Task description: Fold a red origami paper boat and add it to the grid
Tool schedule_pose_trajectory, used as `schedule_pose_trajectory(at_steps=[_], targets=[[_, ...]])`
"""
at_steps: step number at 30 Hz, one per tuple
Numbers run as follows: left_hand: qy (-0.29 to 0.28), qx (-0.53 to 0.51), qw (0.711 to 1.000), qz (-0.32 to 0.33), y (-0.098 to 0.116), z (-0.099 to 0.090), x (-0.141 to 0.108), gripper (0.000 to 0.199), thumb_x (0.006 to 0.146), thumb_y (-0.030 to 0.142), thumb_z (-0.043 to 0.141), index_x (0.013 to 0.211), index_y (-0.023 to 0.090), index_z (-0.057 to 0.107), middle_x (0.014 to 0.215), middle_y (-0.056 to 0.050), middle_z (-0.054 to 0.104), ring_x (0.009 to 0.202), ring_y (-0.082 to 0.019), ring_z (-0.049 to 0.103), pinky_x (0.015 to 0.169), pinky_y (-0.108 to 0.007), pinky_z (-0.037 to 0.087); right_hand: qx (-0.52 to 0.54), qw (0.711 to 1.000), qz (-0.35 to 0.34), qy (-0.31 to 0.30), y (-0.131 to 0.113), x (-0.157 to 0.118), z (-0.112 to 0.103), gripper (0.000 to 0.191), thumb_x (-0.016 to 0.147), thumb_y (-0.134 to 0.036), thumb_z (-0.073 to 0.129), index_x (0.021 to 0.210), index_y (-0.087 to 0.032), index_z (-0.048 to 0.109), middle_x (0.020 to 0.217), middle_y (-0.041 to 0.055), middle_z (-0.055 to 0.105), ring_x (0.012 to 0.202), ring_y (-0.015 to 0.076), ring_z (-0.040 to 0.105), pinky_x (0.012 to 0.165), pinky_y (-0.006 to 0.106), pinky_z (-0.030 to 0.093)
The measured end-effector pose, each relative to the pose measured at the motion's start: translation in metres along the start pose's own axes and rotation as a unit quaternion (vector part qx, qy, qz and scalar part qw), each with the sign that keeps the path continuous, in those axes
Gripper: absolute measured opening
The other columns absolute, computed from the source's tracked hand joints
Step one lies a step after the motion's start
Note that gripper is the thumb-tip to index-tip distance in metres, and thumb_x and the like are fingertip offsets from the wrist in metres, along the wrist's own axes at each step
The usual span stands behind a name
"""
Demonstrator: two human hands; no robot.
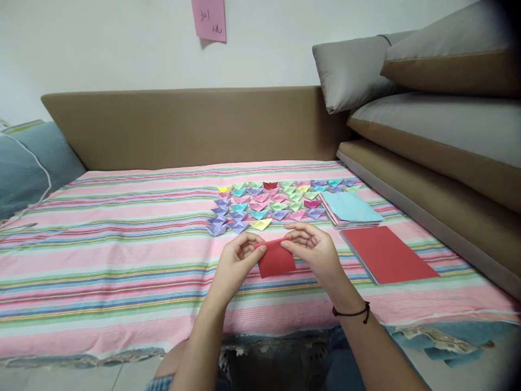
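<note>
Between my two hands a small red sheet of paper (277,262) is held up by its top edge, above the striped cloth. My left hand (243,255) pinches its upper left corner between thumb and fingers. At the upper right, my right hand (311,247) pinches the same edge, its fingers curled behind the paper. Just beyond the hands lie rows of folded paper boats (259,206) in purple, pink, green, blue, yellow and red. Right of my right hand are a stack of light blue-topped paper (352,207) and a stack of red-topped paper (388,255).
A pink striped cloth (101,244) covers the seat. A brown backrest (195,130) stands behind it. Grey and brown cushions (439,125) are piled at the right. A blue cushion (36,163) with a white cable (38,160) lies far left. A pink note (209,19) hangs on the wall.
</note>
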State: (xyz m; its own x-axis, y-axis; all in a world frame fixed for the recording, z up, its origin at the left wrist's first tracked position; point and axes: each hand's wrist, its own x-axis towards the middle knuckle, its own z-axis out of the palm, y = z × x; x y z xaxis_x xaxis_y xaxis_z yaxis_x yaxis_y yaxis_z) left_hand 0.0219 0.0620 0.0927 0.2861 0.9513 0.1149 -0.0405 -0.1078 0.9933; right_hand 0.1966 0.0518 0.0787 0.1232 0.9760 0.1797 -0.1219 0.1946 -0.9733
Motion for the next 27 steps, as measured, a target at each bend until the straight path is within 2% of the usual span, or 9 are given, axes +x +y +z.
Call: schedule_pose_trajectory(at_steps=[3, 6, 9, 14, 17, 22, 27], targets=[[-0.024, 0.012, 1.0, -0.002, -0.001, 0.002, 0.0, 0.019, 0.074, 0.03, 0.066, 0.084, 0.014, 0.065, 0.084, -0.005, 0.063, 0.075, -0.015, 0.058, 0.067, -0.024, 0.046, 0.006, 1.0, 0.008, -0.002, -0.001, 0.0, 0.001, 0.036, 0.062, -0.028, 0.077, 0.093, -0.018, 0.062, 0.07, 0.0018, 0.065, 0.069, 0.0165, 0.064, 0.066, 0.028, 0.053], [-0.024, 0.044, 0.999, 0.007, -0.004, 0.004, 0.001, 0.019, 0.074, 0.032, 0.066, 0.084, 0.015, 0.067, 0.08, -0.005, 0.065, 0.072, -0.015, 0.058, 0.065, -0.025, 0.046, -0.02, 1.0, -0.007, -0.015, 0.002, -0.001, 0.002, 0.037, 0.063, -0.027, 0.076, 0.095, -0.018, 0.061, 0.072, 0.0028, 0.066, 0.07, 0.0174, 0.065, 0.066, 0.029, 0.054], [0.001, 0.056, 0.998, 0.015, -0.008, 0.006, 0.002, 0.018, 0.071, 0.032, 0.069, 0.076, 0.015, 0.068, 0.071, -0.004, 0.064, 0.066, -0.015, 0.058, 0.061, -0.024, 0.046, -0.045, 0.998, -0.034, -0.034, 0.004, -0.002, 0.003, 0.036, 0.065, -0.027, 0.074, 0.098, -0.019, 0.061, 0.074, 0.0034, 0.067, 0.072, 0.0181, 0.065, 0.069, 0.03, 0.053], [0.07, 0.02, 0.997, 0.031, -0.009, 0.007, 0.003, 0.016, 0.071, 0.03, 0.068, 0.071, 0.015, 0.066, 0.072, -0.003, 0.065, 0.067, -0.014, 0.058, 0.06, -0.023, 0.046, -0.045, 0.997, -0.044, -0.035, 0.003, -0.004, 0.008, 0.036, 0.064, -0.024, 0.074, 0.098, -0.019, 0.059, 0.079, 0.0038, 0.068, 0.078, 0.0194, 0.066, 0.073, 0.031, 0.053], [0.067, 0.015, 0.997, 0.037, -0.007, 0.006, 0.002, 0.015, 0.073, 0.031, 0.067, 0.074, 0.015, 0.065, 0.074, -0.003, 0.065, 0.069, -0.015, 0.06, 0.063, -0.024, 0.048, -0.054, 0.997, -0.056, -0.026, 0.0, -0.006, 0.009, 0.035, 0.068, -0.023, 0.07, 0.101, -0.02, 0.058, 0.077, 0.004, 0.069, 0.077, 0.0204, 0.067, 0.071, 0.032, 0.054], [0.055, 0.137, 0.981, 0.127, -0.001, 0.003, 0.0, 0.016, 0.075, 0.025, 0.065, 0.09, 0.019, 0.065, 0.091, -0.005, 0.067, 0.084, -0.018, 0.062, 0.077, -0.029, 0.048, -0.157, 0.978, -0.137, -0.023, -0.003, -0.009, 0.009, 0.036, 0.072, -0.016, 0.063, 0.107, -0.021, 0.056, 0.077, 0.0026, 0.071, 0.076, 0.0205, 0.067, 0.075, 0.034, 0.053], [0.046, 0.271, 0.935, 0.226, 0.002, -0.003, -0.001, 0.006, 0.081, 0.022, 0.059, 0.086, 0.02, 0.062, 0.083, -0.003, 0.066, 0.08, -0.017, 0.061, 0.074, -0.028, 0.046, -0.222, 0.953, -0.203, -0.032, -0.004, -0.011, 0.009, 0.035, 0.073, -0.014, 0.059, 0.107, -0.024, 0.056, 0.078, 0.001, 0.072, 0.076, 0.0203, 0.069, 0.076, 0.033, 0.052]])
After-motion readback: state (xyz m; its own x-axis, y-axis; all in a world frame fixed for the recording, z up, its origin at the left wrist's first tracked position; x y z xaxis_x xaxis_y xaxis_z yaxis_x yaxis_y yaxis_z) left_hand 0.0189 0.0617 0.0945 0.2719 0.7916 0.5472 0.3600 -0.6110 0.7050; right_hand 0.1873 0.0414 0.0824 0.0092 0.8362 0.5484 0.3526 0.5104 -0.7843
